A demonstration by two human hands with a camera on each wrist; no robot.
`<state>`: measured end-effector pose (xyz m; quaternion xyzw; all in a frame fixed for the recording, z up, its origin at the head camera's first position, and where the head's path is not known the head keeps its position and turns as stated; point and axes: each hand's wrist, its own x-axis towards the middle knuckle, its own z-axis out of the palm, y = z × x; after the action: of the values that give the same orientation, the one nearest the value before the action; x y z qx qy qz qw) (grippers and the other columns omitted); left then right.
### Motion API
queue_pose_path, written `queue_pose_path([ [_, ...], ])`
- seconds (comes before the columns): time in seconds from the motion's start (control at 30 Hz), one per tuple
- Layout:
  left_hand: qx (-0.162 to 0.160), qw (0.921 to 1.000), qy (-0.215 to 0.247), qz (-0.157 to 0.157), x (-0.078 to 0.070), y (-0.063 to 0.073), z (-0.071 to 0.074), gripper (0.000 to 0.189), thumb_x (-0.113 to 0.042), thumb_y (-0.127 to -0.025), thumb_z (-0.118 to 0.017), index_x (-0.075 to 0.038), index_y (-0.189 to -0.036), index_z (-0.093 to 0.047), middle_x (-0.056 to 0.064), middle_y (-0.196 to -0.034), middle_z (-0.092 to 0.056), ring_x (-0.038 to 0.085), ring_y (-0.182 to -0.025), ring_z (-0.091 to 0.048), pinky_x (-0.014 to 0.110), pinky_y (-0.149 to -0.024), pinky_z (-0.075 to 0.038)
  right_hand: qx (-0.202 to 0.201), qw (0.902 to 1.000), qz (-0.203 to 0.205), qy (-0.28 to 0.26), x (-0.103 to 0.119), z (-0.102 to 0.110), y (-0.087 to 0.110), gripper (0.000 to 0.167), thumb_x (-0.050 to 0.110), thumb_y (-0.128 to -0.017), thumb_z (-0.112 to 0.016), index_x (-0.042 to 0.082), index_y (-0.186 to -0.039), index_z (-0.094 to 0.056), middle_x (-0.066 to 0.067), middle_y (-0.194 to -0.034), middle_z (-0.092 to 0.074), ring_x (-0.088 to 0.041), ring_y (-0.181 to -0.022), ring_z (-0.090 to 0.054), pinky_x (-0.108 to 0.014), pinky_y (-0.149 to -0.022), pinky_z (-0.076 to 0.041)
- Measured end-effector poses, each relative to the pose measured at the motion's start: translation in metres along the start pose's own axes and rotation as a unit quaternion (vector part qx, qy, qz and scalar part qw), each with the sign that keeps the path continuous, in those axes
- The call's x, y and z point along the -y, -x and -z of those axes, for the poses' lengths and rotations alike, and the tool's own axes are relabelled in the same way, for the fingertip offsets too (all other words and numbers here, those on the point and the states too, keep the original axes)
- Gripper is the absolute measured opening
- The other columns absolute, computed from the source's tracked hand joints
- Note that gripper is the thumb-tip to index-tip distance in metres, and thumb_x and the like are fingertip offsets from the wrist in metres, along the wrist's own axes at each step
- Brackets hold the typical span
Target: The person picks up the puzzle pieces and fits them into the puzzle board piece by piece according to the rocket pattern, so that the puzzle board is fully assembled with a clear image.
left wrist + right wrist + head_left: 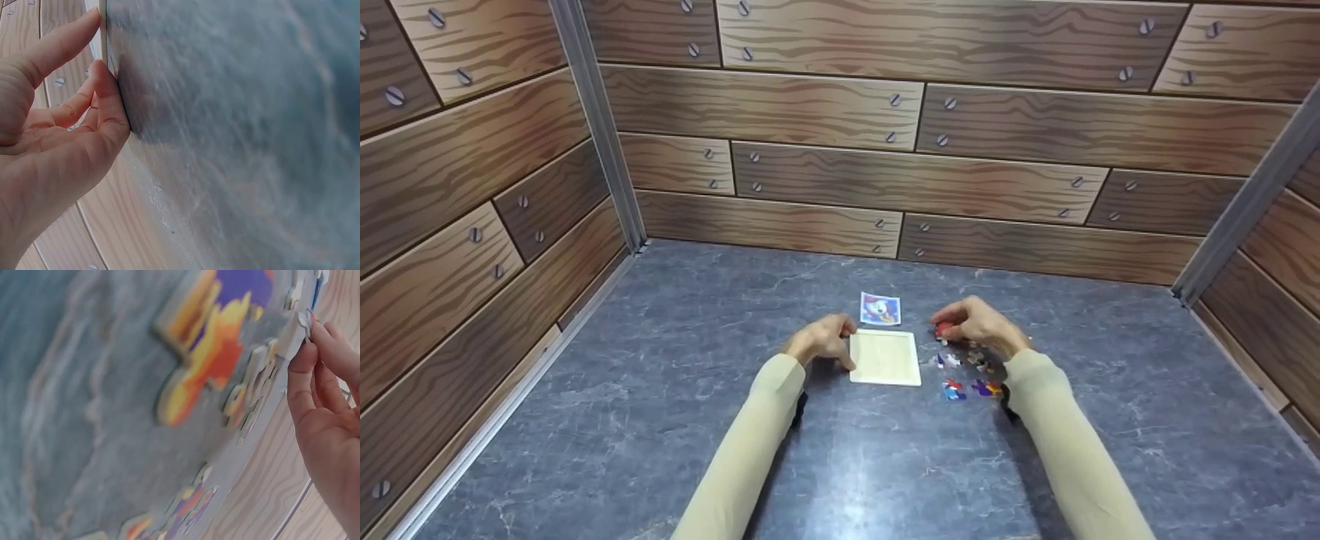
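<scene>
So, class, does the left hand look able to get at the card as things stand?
Probably yes: the card lies just beyond the tray, near the left hand, and nothing seems to block the way, though the hand now touches the tray.

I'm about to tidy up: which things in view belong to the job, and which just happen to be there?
Seemingly the job:
red puzzle piece, pinched by the right hand
other puzzle pieces
cream tray
picture card, probably a guide

Just there:
dark tabletop
wood-patterned walls
</scene>
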<state>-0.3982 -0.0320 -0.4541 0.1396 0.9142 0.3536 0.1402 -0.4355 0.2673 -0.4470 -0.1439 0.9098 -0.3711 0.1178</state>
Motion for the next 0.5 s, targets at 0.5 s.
queue_pose_path([
  [0.5,-0.001,1.0,0.002,-0.006,0.0,0.002,0.0,0.061,-0.002,-0.067,-0.086,-0.001,-0.121,-0.057,0.014,-0.121,-0.059,0.023,-0.108,-0.054,0.037,-0.102,-0.045,0.004,0.9967,-0.013,-0.08,0.013,-0.006,0.0,0.035,0.001,-0.089,-0.066,-0.004,-0.124,-0.063,-0.009,-0.101,-0.071,-0.011,-0.078,-0.063,-0.028,-0.07,-0.055],
])
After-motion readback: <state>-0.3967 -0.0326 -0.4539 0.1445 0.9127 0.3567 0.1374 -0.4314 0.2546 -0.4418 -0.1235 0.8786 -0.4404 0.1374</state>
